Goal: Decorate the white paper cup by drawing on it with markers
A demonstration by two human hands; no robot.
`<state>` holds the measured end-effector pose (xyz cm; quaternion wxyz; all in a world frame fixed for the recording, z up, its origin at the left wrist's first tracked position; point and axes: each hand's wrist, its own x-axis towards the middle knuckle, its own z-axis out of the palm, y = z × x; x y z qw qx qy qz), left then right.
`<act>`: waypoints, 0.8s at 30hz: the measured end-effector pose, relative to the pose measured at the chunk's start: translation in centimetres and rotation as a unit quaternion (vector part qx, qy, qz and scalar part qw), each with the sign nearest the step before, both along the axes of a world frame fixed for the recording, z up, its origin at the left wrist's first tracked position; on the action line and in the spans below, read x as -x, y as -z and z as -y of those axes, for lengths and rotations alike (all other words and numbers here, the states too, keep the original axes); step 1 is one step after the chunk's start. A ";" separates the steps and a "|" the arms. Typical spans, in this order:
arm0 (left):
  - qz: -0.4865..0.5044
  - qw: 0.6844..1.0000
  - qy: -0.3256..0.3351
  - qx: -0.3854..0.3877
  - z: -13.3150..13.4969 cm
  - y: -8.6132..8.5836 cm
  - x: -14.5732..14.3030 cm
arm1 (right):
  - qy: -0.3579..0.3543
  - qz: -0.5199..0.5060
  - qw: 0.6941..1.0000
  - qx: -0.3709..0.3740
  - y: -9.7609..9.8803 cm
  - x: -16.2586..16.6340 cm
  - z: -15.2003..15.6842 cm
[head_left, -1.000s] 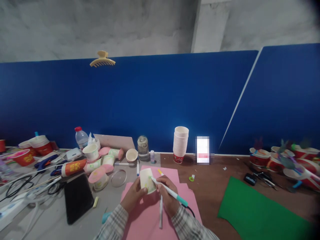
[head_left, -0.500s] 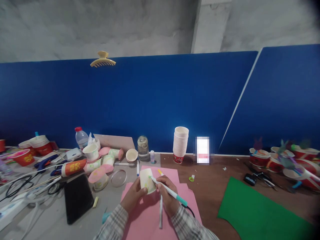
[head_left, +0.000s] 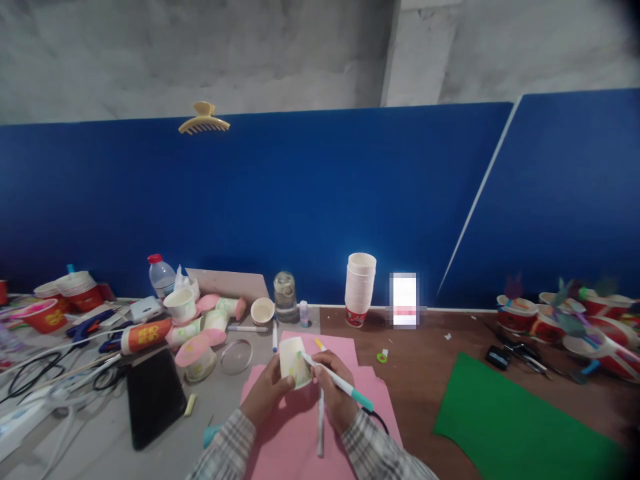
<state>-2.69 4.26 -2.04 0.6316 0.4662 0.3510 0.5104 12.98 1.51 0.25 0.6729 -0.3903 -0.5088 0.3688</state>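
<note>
My left hand (head_left: 266, 395) is wrapped round a small white paper cup (head_left: 293, 361) with green marks on its side, held over a pink paper sheet (head_left: 295, 433). My right hand (head_left: 336, 395) pinches a white marker with a teal end (head_left: 340, 384), and its tip touches the cup's side. A second white pen (head_left: 321, 425) lies on the pink sheet between my wrists. A yellow-tipped pen (head_left: 320, 344) lies just behind the cup.
A stack of paper cups (head_left: 361, 288) and a glass jar (head_left: 285, 295) stand by the blue partition. Decorated cups, a water bottle (head_left: 160, 276), scissors, cables and a black tablet (head_left: 153, 396) crowd the left. A green sheet (head_left: 515, 427) and red bowls (head_left: 570, 327) lie at the right.
</note>
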 end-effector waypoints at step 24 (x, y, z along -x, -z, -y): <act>0.013 1.000 0.005 0.000 -0.1 0.0 0.0 | -0.011 0.019 1.000 -0.012 0.5 0.1 0.2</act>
